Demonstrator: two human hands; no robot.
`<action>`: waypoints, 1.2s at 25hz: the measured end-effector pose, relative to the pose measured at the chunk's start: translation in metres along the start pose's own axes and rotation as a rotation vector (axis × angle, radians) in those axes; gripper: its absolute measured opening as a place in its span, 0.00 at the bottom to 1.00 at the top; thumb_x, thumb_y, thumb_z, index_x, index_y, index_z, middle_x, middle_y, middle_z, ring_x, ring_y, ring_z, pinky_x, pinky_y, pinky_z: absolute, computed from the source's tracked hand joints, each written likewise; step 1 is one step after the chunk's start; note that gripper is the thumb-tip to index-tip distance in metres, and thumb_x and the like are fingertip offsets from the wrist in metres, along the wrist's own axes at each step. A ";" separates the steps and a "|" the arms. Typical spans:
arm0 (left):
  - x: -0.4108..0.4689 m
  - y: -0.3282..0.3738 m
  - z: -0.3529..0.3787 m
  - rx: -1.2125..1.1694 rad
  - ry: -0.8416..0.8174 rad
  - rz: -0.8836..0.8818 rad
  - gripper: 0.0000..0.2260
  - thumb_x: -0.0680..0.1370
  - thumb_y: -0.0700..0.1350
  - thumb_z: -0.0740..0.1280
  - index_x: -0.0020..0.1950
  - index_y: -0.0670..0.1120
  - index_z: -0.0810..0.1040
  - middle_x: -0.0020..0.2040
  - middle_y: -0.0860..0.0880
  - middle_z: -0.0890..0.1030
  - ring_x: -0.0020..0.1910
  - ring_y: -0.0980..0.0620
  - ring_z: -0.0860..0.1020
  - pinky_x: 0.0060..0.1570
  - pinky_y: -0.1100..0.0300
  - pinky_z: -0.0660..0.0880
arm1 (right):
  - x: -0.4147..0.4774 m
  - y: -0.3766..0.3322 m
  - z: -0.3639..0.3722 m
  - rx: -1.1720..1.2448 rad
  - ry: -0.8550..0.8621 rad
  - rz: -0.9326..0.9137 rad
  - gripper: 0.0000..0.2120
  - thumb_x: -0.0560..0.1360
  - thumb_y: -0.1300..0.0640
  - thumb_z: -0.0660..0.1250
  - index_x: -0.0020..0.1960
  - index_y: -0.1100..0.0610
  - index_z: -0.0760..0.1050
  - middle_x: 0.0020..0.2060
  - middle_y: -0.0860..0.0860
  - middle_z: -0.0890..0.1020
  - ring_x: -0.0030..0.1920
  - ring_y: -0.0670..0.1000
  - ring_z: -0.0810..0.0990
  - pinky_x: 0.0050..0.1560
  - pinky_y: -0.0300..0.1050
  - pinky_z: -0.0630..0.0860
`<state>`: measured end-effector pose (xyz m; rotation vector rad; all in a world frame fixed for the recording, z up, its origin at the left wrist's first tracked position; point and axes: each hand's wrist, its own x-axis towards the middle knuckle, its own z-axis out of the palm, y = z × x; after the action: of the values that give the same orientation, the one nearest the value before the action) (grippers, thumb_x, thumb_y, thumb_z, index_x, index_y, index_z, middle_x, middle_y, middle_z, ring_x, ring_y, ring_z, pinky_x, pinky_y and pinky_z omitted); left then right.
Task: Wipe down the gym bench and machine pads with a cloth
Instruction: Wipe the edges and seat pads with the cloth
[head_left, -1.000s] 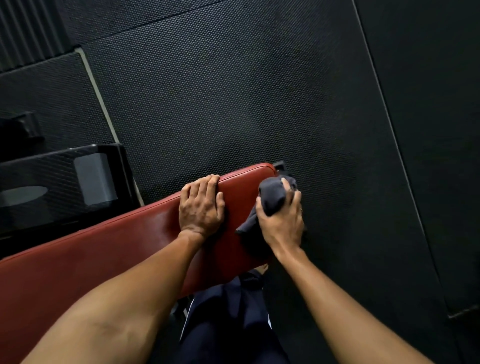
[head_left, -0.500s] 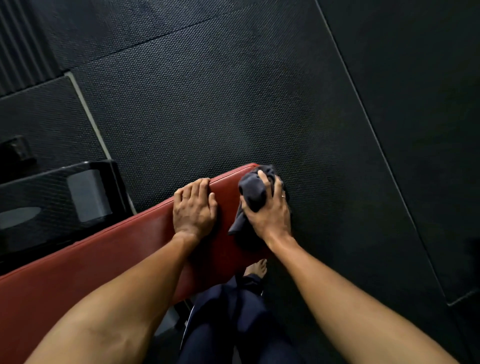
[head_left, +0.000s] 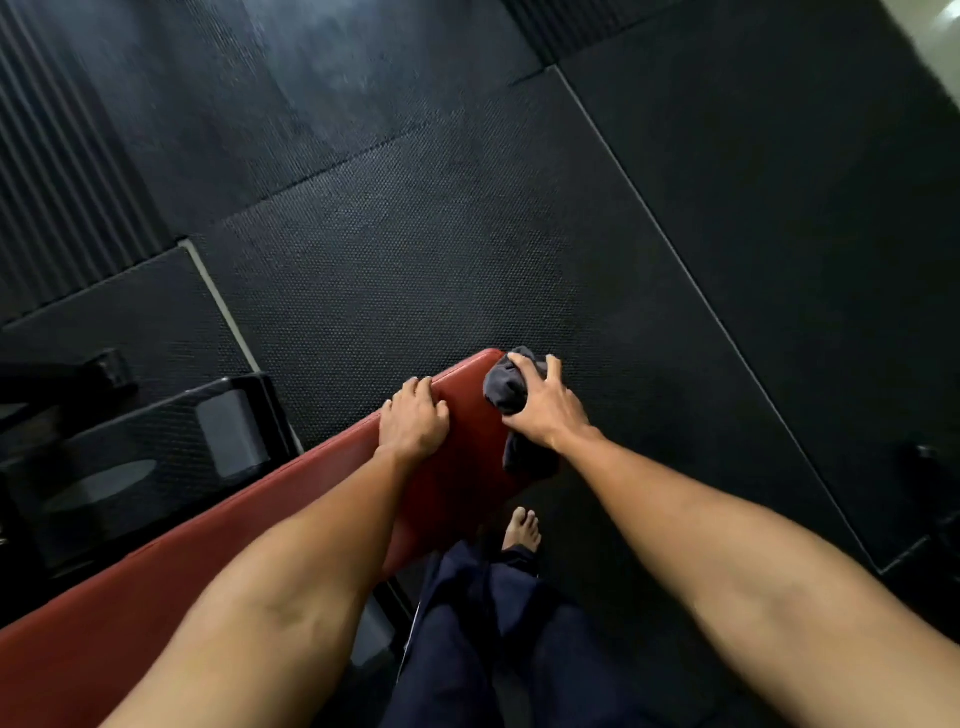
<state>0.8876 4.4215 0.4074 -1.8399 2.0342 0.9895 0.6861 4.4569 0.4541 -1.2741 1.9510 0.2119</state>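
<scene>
My left hand (head_left: 413, 418) lies on top of the red bench pad (head_left: 156, 597) near its end, palm down, with the fingers (head_left: 415, 387) close together and bent over the pad's far edge and the thumb resting on the upper surface. My right hand (head_left: 545, 410) sits just beside it at the very end of the pad, clutching the dark grey cloth (head_left: 504, 387); these fingers are spread and curled over the bunched fabric, pressing it against the pad's far corner. A loose tail of the cloth hangs out under my wrist and drapes down the near side of the pad. Both forearms reach in from the bottom of the view. Below the pad's end, my bare foot (head_left: 522, 527) stands on the black rubber floor mats (head_left: 467, 234), with my dark blue trousers (head_left: 467, 649) above it. To the left, beyond the bench, stands a black piece of equipment (head_left: 156, 441) with a grey block on it; what it is I cannot tell
</scene>
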 end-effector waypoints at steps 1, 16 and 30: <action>-0.012 0.013 -0.013 -0.010 0.000 0.016 0.25 0.81 0.51 0.58 0.77 0.44 0.65 0.76 0.43 0.67 0.73 0.42 0.68 0.73 0.47 0.63 | -0.014 -0.004 -0.015 0.008 -0.008 -0.001 0.46 0.71 0.46 0.76 0.80 0.39 0.52 0.75 0.59 0.58 0.66 0.68 0.74 0.65 0.59 0.74; -0.090 0.165 -0.168 -0.031 0.070 0.066 0.25 0.82 0.53 0.56 0.78 0.47 0.63 0.75 0.43 0.68 0.72 0.41 0.69 0.70 0.47 0.67 | -0.124 0.019 -0.214 -0.046 0.259 -0.046 0.31 0.71 0.48 0.75 0.71 0.48 0.67 0.66 0.55 0.68 0.67 0.63 0.72 0.62 0.56 0.73; -0.097 0.300 -0.211 -0.125 0.286 -0.121 0.25 0.81 0.54 0.59 0.78 0.49 0.64 0.73 0.46 0.72 0.70 0.45 0.72 0.69 0.45 0.70 | -0.094 0.072 -0.374 -0.155 0.319 -0.413 0.33 0.72 0.49 0.75 0.73 0.53 0.65 0.67 0.56 0.75 0.67 0.61 0.76 0.65 0.54 0.73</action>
<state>0.6791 4.3659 0.7189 -2.2553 2.0218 0.8817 0.4512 4.3635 0.7543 -1.8738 1.9014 -0.0531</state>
